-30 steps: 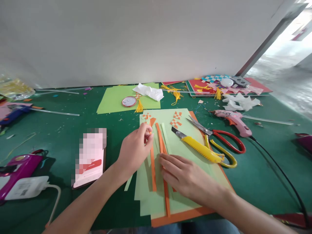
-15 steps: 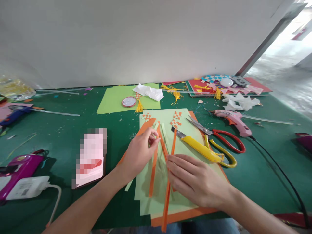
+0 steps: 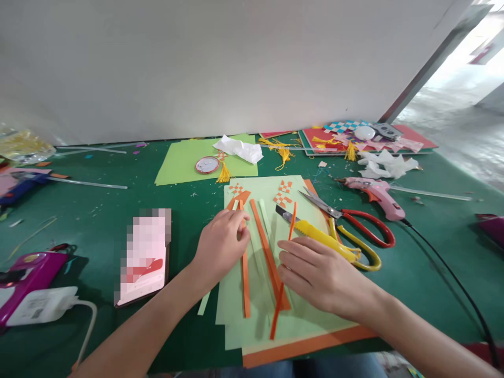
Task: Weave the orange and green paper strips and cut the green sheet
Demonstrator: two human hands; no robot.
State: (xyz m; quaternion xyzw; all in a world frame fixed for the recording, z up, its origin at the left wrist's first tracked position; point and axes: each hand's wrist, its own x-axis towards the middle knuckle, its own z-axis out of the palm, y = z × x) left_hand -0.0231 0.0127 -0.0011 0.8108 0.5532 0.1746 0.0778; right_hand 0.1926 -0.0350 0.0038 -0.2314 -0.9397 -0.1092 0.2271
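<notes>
My left hand (image 3: 222,239) is closed, its fingertips at the upper ends of an orange paper strip (image 3: 245,289) and a pale green strip (image 3: 204,303), which cross under it. The exact pinch is partly hidden by the fingers. Between thumb and fingers my right hand (image 3: 318,270) grips another narrow orange paper strip (image 3: 276,315), which slants up past the fingers. Between the hands, a loose orange strip (image 3: 264,244) and a pale green strip (image 3: 264,212) lie on stacked pale green sheets (image 3: 236,331). Orange paper (image 3: 307,344) shows beneath the stack.
A yellow utility knife (image 3: 321,236), red-and-yellow-handled scissors (image 3: 350,220) and a pink glue gun (image 3: 376,194) lie at right. Small checkered woven pieces (image 3: 282,199) sit on the sheets. A phone (image 3: 147,262) lies left, with a round tin (image 3: 207,165) and tissue (image 3: 240,150) behind.
My right hand has moved right and slightly up, carrying its orange strip away from the loose strips. My left hand has shifted slightly left and down with its strips.
</notes>
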